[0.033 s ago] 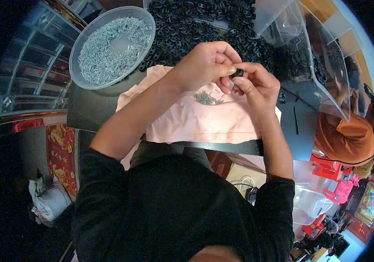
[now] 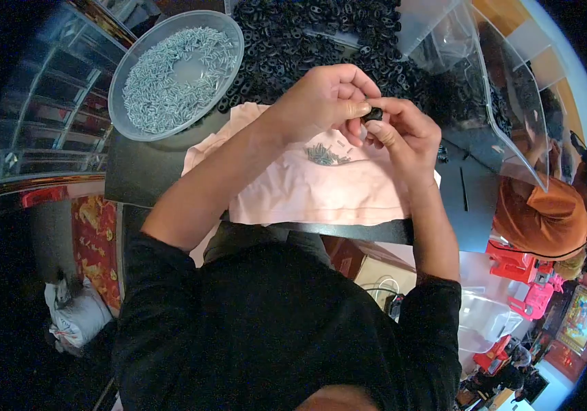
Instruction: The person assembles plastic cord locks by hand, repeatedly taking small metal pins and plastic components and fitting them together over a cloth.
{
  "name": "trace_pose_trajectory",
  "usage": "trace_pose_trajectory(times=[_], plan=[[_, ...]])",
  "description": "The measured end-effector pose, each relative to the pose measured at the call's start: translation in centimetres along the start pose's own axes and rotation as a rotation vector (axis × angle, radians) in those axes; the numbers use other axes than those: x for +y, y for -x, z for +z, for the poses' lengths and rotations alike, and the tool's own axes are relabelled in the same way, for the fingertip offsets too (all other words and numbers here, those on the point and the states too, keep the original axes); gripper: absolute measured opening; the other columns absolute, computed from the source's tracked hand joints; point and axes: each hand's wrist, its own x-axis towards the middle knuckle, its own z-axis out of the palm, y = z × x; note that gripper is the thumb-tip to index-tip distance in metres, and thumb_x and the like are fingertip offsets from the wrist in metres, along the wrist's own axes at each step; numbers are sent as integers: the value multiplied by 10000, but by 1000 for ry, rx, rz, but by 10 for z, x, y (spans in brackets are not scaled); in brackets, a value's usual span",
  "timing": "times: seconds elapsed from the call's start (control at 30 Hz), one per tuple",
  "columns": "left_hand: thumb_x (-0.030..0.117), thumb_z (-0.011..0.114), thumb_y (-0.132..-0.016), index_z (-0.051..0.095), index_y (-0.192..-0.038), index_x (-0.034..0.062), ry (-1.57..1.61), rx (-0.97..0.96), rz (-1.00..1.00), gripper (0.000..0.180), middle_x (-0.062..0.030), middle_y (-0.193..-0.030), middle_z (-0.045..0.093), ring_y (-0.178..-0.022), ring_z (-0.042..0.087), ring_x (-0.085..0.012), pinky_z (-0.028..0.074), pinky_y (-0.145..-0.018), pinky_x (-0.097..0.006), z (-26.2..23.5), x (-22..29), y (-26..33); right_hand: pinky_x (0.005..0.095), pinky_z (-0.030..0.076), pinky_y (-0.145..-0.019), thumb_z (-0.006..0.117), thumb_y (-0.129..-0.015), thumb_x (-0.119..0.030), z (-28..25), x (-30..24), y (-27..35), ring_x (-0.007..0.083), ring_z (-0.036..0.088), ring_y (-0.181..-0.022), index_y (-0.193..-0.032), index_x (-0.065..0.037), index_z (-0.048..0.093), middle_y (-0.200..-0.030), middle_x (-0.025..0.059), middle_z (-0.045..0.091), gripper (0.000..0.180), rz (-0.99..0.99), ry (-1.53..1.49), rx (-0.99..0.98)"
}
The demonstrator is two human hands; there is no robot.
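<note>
Above a pink cloth, both of my hands meet at a small glossy black plastic piece. My left hand pinches its left side between thumb and forefinger. The thumb and forefinger of my right hand grip the same piece from the right. My fingers cover much of it. Under the hands, a little pile of thin silvery metal pieces lies on the cloth, a few of them apart from the rest. They are too small to tell whether they are springs or pins.
A round clear bowl of similar silvery pieces stands at the far left. Many black plastic pieces with two holes spread across the back. A clear plastic bin stands at right, near a person in orange. A thin dark rod lies on the table.
</note>
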Motion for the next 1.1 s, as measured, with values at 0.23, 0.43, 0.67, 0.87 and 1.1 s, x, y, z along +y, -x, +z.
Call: trace_pose_trajectory(times=[0.23, 0.43, 0.67, 0.87, 1.1], plan=[[45, 599, -717, 602, -795, 21, -744, 143, 185, 82, -62, -671, 576, -591, 562, -125, 460, -551, -271, -26, 1, -2, 232, 496, -609, 562, -780, 58, -72, -54, -8, 138, 595, -656, -1017, 54, 591, -861, 101, 609, 239, -287, 552, 560], [89, 597, -651, 579, -668, 44, -1186, -176, 160, 52, -114, -711, 584, -694, 589, -294, 453, -592, -398, -7, -15, 4, 242, 491, -614, 589, -787, 7, -159, -37, -6, 146, 596, -655, -1066, 46, 565, -884, 113, 620, 283, -180, 1108, 701], [104, 556, -713, 515, -707, 26, -1372, -134, 234, 87, -137, -737, 545, -700, 558, -337, 437, -622, -438, -2, -32, 10, 233, 447, -614, 583, -753, 54, -36, -45, -17, 138, 574, -706, -916, 6, 618, -812, 88, 604, 173, -387, 746, 228], [82, 545, -723, 517, -750, 5, -1136, -91, 207, 86, -160, -732, 549, -695, 563, -345, 443, -620, -427, 8, -20, 9, 350, 442, -603, 605, -713, -14, 0, 24, -47, 300, 566, -700, -888, 0, 601, -780, 144, 546, 175, -91, 720, -115], [69, 539, -742, 534, -755, 10, -1098, 67, 320, 61, -155, -718, 549, -689, 566, -338, 447, -618, -407, -3, -29, 5, 398, 456, -632, 620, -712, -88, 6, 36, -60, 328, 569, -726, -879, -40, 603, -833, 105, 560, 175, -36, 927, -134]])
